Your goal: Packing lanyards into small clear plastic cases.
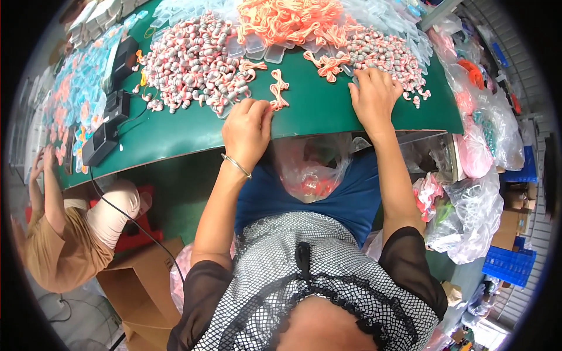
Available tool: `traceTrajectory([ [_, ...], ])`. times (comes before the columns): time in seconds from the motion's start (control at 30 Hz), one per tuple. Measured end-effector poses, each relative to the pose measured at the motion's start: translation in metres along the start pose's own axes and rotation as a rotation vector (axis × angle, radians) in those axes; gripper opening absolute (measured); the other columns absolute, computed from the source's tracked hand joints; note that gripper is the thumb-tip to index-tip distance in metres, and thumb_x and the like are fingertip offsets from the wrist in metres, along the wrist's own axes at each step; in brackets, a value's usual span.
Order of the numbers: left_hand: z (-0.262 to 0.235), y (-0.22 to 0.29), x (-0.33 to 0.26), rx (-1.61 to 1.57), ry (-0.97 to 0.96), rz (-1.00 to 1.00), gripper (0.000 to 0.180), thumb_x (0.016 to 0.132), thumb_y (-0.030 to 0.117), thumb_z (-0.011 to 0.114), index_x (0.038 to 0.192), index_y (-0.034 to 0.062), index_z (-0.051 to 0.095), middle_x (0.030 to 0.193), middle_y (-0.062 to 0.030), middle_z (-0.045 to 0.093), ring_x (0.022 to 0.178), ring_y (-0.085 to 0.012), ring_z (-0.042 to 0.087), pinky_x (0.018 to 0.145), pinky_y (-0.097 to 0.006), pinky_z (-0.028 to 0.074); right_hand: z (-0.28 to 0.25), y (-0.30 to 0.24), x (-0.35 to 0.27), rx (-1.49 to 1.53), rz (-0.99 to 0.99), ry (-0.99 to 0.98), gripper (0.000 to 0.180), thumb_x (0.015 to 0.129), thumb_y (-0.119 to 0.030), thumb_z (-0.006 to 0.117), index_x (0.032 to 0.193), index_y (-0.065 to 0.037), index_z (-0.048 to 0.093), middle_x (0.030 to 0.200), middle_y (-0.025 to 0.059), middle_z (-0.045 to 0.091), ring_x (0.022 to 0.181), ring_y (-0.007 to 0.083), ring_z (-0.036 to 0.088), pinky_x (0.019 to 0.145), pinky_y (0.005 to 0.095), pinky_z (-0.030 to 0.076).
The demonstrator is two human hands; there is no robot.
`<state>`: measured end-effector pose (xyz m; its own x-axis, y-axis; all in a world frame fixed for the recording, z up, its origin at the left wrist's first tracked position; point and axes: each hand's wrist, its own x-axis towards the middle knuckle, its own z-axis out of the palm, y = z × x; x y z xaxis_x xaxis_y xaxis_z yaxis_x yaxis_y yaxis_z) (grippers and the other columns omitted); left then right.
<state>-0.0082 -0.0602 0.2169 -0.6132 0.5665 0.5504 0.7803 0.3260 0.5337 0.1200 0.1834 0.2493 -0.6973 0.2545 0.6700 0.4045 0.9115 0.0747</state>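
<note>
My left hand [247, 130] rests at the near edge of the green table, its fingers curled and pressed together. Whatever they hold, if anything, is hidden. Just right of its fingertips lies a tied bundle of orange cord [278, 90]. Beyond that hand spreads a heap of small pink, grey and white swirled plugs [190, 61]. My right hand [374, 100] lies at the near side of a second heap of plugs [389, 52], thumb apart and fingers bent loosely, with nothing visible in it. Left of it are more orange cord bundles [328, 66].
A large pile of orange cords [287, 20] and clear plastic cases [275, 54] cover the table's far side. Black devices [100, 143] with a cable stand at left. Another person's hands [44, 161] are at the left end. A plastic bag [313, 172] hangs below the table edge.
</note>
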Motion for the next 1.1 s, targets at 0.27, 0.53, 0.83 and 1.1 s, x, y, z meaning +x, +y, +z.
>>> traceTrajectory([
  [0.27,0.011,0.002,0.008,-0.007,0.072,0.001,0.008,0.083,0.013,0.075,0.088,0.0083,0.07,0.078,-0.0061,0.062,0.067,-0.0251,0.063,0.059,-0.037,0.049,0.035,0.011,0.025,-0.232,-0.093,-0.075,0.024,0.072,-0.023,0.078,0.092,-0.012,0.07,0.1,0.0014,0.06,0.102,0.0222,0.055,0.091,0.0493,0.034],
  [0.53,0.01,0.002,0.004,-0.057,0.05,-0.051,0.009,0.082,0.014,0.074,0.086,0.0077,0.069,0.081,-0.0076,0.062,0.078,-0.0292,0.062,0.069,-0.041,0.049,0.004,0.006,0.023,-0.059,-0.153,0.175,0.008,0.075,-0.019,0.073,0.078,-0.015,0.067,0.088,-0.0021,0.06,0.091,0.0185,0.057,0.088,0.045,0.034],
  [0.83,0.011,-0.001,0.003,-0.037,0.073,0.024,0.012,0.081,0.01,0.074,0.092,0.0077,0.07,0.081,-0.0064,0.062,0.074,-0.0248,0.064,0.065,-0.036,0.05,0.021,0.002,0.01,0.076,-0.075,0.161,0.01,0.078,-0.018,0.075,0.086,-0.015,0.07,0.088,-0.003,0.068,0.089,0.0166,0.063,0.089,0.0371,0.036],
  [1.1,0.007,-0.005,0.002,-0.058,0.033,0.036,0.018,0.08,0.008,0.073,0.097,0.0077,0.069,0.085,-0.0071,0.064,0.078,-0.0261,0.064,0.069,-0.037,0.051,0.02,-0.003,0.006,0.192,-0.106,0.14,0.013,0.08,-0.018,0.074,0.093,-0.017,0.071,0.09,-0.0035,0.068,0.087,0.0169,0.061,0.089,0.0396,0.034],
])
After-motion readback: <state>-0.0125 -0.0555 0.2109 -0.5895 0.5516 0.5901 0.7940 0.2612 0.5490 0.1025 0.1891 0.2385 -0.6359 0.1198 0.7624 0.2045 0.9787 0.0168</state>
